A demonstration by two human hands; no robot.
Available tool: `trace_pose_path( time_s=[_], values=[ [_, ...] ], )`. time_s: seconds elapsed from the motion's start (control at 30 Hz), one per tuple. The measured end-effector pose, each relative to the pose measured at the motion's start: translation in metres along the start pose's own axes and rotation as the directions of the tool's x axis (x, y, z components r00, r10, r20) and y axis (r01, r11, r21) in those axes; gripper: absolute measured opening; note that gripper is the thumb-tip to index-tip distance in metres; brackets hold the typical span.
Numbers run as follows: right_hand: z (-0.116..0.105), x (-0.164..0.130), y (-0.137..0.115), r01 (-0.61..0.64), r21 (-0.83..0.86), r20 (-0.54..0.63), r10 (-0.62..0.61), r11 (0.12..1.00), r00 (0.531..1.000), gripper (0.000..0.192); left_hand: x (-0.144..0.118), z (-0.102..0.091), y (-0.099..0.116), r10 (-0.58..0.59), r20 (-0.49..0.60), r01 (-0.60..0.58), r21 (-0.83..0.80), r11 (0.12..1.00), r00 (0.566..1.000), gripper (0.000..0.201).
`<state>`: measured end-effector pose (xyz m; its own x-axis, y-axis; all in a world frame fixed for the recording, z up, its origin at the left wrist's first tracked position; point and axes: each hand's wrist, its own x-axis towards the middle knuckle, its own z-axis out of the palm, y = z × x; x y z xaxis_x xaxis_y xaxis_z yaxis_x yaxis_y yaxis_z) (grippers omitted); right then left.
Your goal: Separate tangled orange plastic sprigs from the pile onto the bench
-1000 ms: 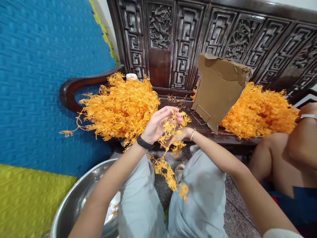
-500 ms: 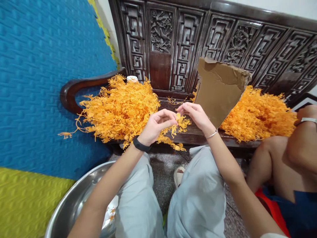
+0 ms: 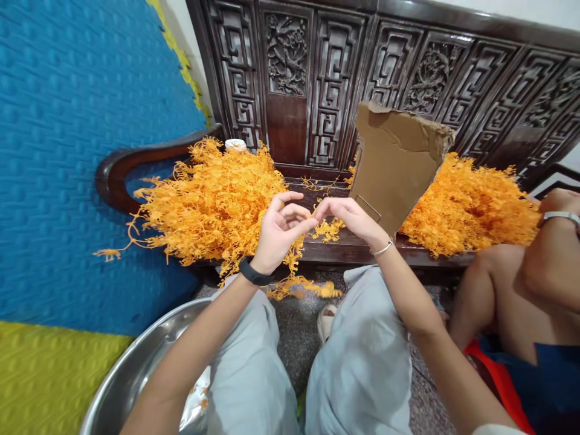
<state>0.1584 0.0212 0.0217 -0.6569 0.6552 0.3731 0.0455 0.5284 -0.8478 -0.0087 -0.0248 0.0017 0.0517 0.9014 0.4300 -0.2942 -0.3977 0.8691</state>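
Since the earlier frame, our left hand (image 3: 274,238) spreads wider and the orange strand (image 3: 290,285) hangs lower. Dark bench (image 3: 286,124) spans the far side; orange heap (image 3: 217,205) left, cardboard sheet (image 3: 394,163) right. Right hand (image 3: 351,216) curls down to meet the left, its grip hidden from us; left thumb and a fingertip pinch the strand, index raised. Tail dangles before the near bench edge. We judge it fine fingertip work; next move calls for a steady left pinch.
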Motion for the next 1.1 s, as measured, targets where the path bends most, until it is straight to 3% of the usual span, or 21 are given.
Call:
trace_pose_path(
  time_s=[0.1, 0.17, 0.27, 0.4, 0.57, 0.73, 0.93, 1.1],
  values=[
    [0.003, -0.002, -0.004, -0.001, -0.04, 0.12, 0.006, 0.999, 0.993, 0.035, -0.001, 0.0, 0.0, 0.047, -0.042, -0.042, 0.1, 0.994, 0.998, 0.028],
    [0.006, -0.002, -0.007, 0.004, -0.08, 0.086, 0.003, 0.997, 0.996, 0.026, -0.001, -0.001, 0.001, 0.065, -0.07, -0.054, 0.138, 0.989, 0.995, 0.018],
    [0.008, -0.003, -0.009, 0.017, -0.126, 0.036, -0.012, 0.992, 0.999, 0.022, 0.001, -0.002, 0.001, 0.006, -0.073, 0.0, 0.087, 0.996, 0.997, 0.017],
    [0.006, -0.003, -0.006, 0.014, -0.138, -0.081, -0.026, 0.99, 0.996, 0.022, 0.003, -0.003, 0.004, -0.167, 0.057, 0.168, -0.018, 0.986, 0.984, 0.018],
    [0.001, -0.003, -0.004, -0.004, -0.059, -0.122, -0.004, 0.998, 0.993, 0.021, 0.005, -0.006, 0.008, -0.331, 0.193, 0.348, -0.061, 0.936, 0.924, 0.016],
    [0.003, -0.003, -0.008, -0.034, 0.031, -0.084, 0.037, 0.999, 0.996, 0.023, 0.006, -0.007, 0.007, -0.318, 0.264, 0.363, -0.142, 0.921, 0.911, 0.014],
    [0.011, -0.001, -0.01, -0.058, 0.132, -0.011, 0.06, 0.99, 0.998, 0.027, 0.006, -0.005, 0.006, -0.312, 0.361, 0.415, -0.252, 0.874, 0.879, 0.026],
    [0.012, 0.0, -0.008, -0.063, 0.16, 0.013, 0.062, 0.985, 0.998, 0.028, 0.007, -0.001, 0.005, -0.354, 0.334, 0.455, -0.308, 0.835, 0.874, 0.031]
  ],
)
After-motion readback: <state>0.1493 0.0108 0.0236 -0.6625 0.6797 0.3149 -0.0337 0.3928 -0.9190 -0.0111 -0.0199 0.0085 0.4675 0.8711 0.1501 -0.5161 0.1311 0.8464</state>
